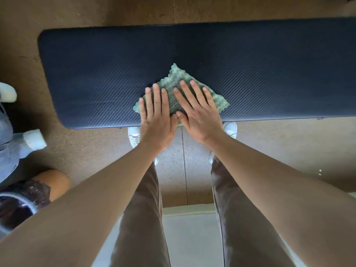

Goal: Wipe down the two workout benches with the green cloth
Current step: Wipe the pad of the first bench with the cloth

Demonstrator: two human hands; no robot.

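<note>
A dark blue padded workout bench (250,74) runs left to right across the view, its left end rounded. A green and white cloth (174,78) lies flat on the pad near its front edge, one corner pointing away from me. My left hand (156,118) rests palm down on the cloth's left part, fingers stretched and slightly apart. My right hand (198,112) lies flat on the cloth's right part, angled to the left, with its thumb touching my left thumb. Neither hand curls around the cloth. Only one bench is in view.
Another person stands at the left edge, with white shoes (35,140) and blue jeans (7,151). A tan cylinder (55,183) sits low on the left. My own white shoes (230,129) poke out by the bench's front edge. A pale surface (188,228) lies behind my legs.
</note>
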